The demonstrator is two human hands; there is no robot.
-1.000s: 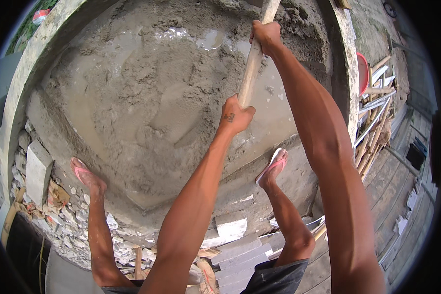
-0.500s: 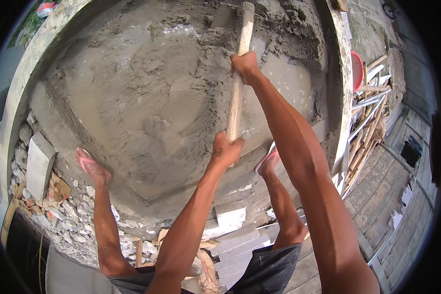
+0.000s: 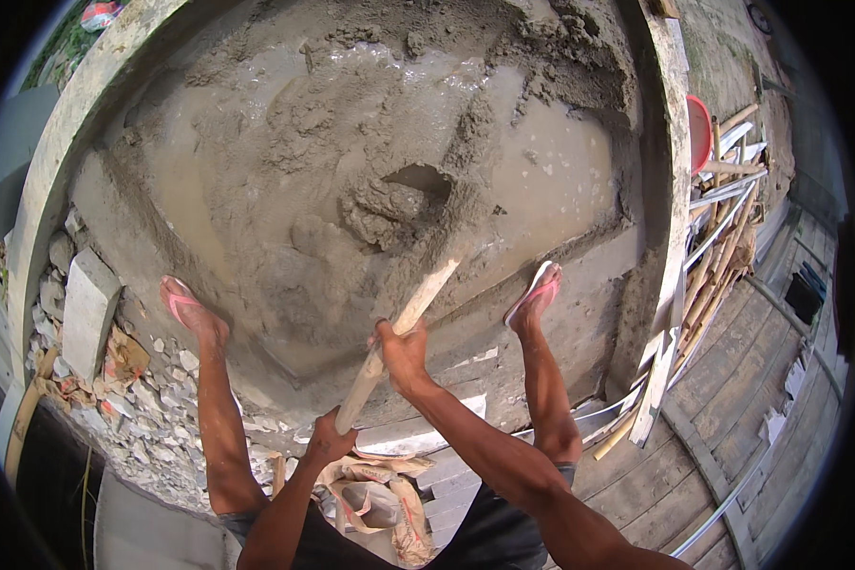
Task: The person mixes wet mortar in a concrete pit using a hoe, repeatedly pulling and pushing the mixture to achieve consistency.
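Observation:
Both my hands are closed around the pale wooden handle of a hoe (image 3: 431, 290), which slants up and away to the right. My left hand (image 3: 331, 439) grips near the lower end of the handle. Farther up the shaft, my right hand (image 3: 404, 353) is wrapped round it. The far part of the hoe is coated in grey mud, so its blade is hard to make out. Beside it, a clump of thick wet mortar (image 3: 385, 207) lies by a dark hollow. Wet grey mix (image 3: 285, 237) spreads around, with watery pools (image 3: 560, 176) to the right.
Concrete walls (image 3: 71, 142) edge the mix on the left and right. My sandalled feet (image 3: 539, 294) stand at its near side. Rubble (image 3: 157, 418) and torn paper sacks (image 3: 408, 522) lie close by. Right of the wall are a red basin (image 3: 698, 133), bamboo poles (image 3: 722, 256) and planks (image 3: 703, 380).
Both hands have drawn the hoe back toward me, down and leftward, and its handle slants more. The far end has moved nearer through the mix, with a mud clump and hollow now beside it.

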